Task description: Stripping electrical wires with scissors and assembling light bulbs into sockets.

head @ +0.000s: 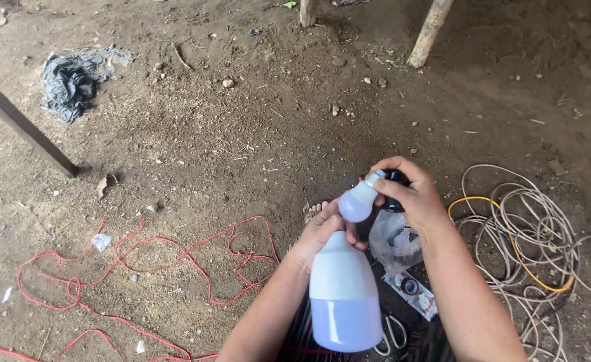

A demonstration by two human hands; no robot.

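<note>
My left hand (319, 236) grips the narrow neck of a large white bulb (344, 295), which points down toward me. Just above it my right hand (412, 194) pinches the metal screw base of a small white bulb (358, 201) and also holds a black socket-like part (396, 179), mostly hidden behind the fingers. The small bulb sits directly over the large one, close to my left thumb. Toes of a bare foot (316, 208) show beside my left hand.
Dirt ground all around. Tangled red wire (174, 258) lies at the left, a coil of pale and yellow cable (533, 234) at the right. A clear plastic bag (396, 243), a small packet (412, 289) and scissors (392, 332) lie below my hands. Dark metal bar (24, 124), wooden posts (429, 30), black rag (74, 80).
</note>
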